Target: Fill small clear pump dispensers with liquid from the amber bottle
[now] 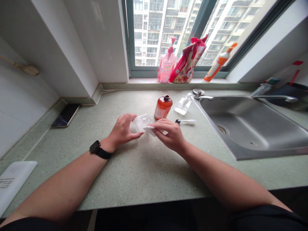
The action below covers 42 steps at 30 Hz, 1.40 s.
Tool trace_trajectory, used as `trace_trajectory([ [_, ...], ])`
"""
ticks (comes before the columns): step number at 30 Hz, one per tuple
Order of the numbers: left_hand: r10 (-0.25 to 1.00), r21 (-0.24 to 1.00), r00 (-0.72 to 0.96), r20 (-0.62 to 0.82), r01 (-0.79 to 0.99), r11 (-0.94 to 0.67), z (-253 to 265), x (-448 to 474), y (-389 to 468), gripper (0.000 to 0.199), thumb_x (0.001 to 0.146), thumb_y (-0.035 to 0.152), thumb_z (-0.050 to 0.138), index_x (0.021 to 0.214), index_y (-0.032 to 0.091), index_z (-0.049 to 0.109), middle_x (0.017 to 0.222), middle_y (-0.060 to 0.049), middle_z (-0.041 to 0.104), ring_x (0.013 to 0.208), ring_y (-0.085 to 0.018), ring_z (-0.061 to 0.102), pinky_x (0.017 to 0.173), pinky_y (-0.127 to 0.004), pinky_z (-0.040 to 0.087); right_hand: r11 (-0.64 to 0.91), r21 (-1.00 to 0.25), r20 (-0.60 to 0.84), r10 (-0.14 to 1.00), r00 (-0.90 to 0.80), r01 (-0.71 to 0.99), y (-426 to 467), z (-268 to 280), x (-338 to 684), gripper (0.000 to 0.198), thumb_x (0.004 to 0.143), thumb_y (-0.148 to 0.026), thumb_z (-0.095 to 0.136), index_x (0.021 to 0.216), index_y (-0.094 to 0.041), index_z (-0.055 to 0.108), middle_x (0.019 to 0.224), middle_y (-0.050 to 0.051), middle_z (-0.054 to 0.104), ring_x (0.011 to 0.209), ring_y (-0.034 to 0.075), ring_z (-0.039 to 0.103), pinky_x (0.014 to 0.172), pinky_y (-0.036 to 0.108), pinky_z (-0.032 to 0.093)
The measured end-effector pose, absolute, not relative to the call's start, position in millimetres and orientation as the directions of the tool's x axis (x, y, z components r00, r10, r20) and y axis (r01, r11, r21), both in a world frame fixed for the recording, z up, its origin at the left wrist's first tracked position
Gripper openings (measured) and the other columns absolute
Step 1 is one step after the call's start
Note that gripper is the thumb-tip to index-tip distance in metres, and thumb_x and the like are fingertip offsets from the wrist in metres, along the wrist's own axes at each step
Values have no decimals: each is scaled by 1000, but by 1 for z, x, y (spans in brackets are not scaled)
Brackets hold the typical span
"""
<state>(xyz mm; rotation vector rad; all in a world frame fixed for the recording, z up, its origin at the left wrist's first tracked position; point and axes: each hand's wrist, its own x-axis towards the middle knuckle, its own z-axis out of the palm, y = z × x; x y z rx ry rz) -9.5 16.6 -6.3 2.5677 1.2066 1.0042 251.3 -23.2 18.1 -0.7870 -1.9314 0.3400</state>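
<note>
My left hand [124, 130], with a black watch on the wrist, is closed around a clear plastic container [141, 120] that shows a round opening. Between the thumb and fingers of my right hand [169, 133] is a piece of white tissue [148, 127], held against the container's near right side. Just behind my right hand stands an amber bottle [163, 108] with a white label and an uncapped dark neck. To its right lies a clear pump top [184, 103]. Nearer to me rests a black cap with a whitish stem [185, 122].
A steel sink [240, 150] with a tap [276, 97] fills the right side. On the windowsill stand a pink pump bottle [166, 65], a red pouch [187, 62] and an orange bottle [218, 67]. At left lie a phone [66, 115] and a white board-like item [18, 179].
</note>
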Motion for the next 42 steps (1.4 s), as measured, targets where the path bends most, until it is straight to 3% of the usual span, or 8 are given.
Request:
trace_trajectory([
  [4, 749, 415, 444, 491, 637, -650, -4, -9, 16, 63, 85, 58, 85, 131, 24, 58, 120, -10, 72, 114, -33, 70, 106, -52, 55, 781, -467, 739, 602, -302, 414, -22, 22, 253, 21, 104, -23, 68, 113, -30, 85, 93, 3, 83, 86, 20, 75, 83, 39, 62],
  [7, 774, 456, 423, 470, 635, -624, -3, -10, 17, 62, 84, 55, 87, 130, 25, 58, 119, -9, 73, 112, -32, 71, 104, -50, 56, 796, -460, 714, 595, -369, 393, -22, 24, 255, 21, 104, -25, 66, 112, -29, 85, 90, 3, 81, 79, 18, 72, 75, 35, 60],
  [13, 820, 553, 389, 420, 607, -571, -4, -13, 21, 65, 82, 58, 87, 129, 24, 58, 119, -8, 74, 108, -30, 73, 100, -47, 60, 651, -680, 356, 695, -625, 337, -26, 23, 253, 16, 104, -29, 68, 112, -24, 81, 87, 0, 80, 74, 14, 71, 70, 27, 55],
  [18, 835, 578, 376, 402, 603, -550, -4, -14, 22, 65, 82, 59, 86, 130, 25, 59, 122, -9, 73, 109, -30, 73, 100, -47, 60, 758, -484, 238, 595, -768, 437, -26, 9, 250, 7, 98, -25, 76, 105, -23, 79, 87, 2, 79, 76, 16, 71, 71, 28, 52],
  [23, 841, 599, 384, 381, 590, -541, -4, -14, 23, 60, 84, 59, 82, 127, 24, 60, 121, -9, 74, 111, -31, 74, 99, -47, 61, 757, -357, 383, 653, -654, 547, -18, 5, 257, 13, 102, -33, 74, 111, -24, 79, 100, 5, 81, 89, 20, 73, 80, 33, 53],
  [29, 832, 610, 420, 361, 569, -552, -4, -13, 26, 64, 84, 64, 82, 128, 25, 60, 119, -8, 77, 110, -31, 75, 103, -49, 61, 679, -349, 462, 724, -512, 646, 3, 23, 283, 31, 111, -38, 59, 91, -22, 77, 88, 6, 78, 83, 18, 69, 77, 32, 47],
  [36, 846, 624, 453, 280, 584, -519, 1, -12, 23, 61, 85, 60, 81, 130, 25, 60, 121, -8, 76, 113, -31, 74, 107, -48, 57, 505, -486, 270, 863, -427, 714, 19, 48, 343, 32, 105, -43, 60, 90, -21, 78, 81, 4, 77, 75, 18, 66, 75, 31, 47],
  [42, 839, 634, 473, 269, 569, -524, -3, -12, 23, 60, 86, 59, 80, 131, 25, 59, 122, -8, 74, 113, -31, 73, 102, -46, 58, 155, -487, 135, 986, -101, 859, 19, 47, 409, 26, 95, -44, 71, 111, -25, 80, 111, 8, 82, 101, 26, 75, 93, 40, 56],
])
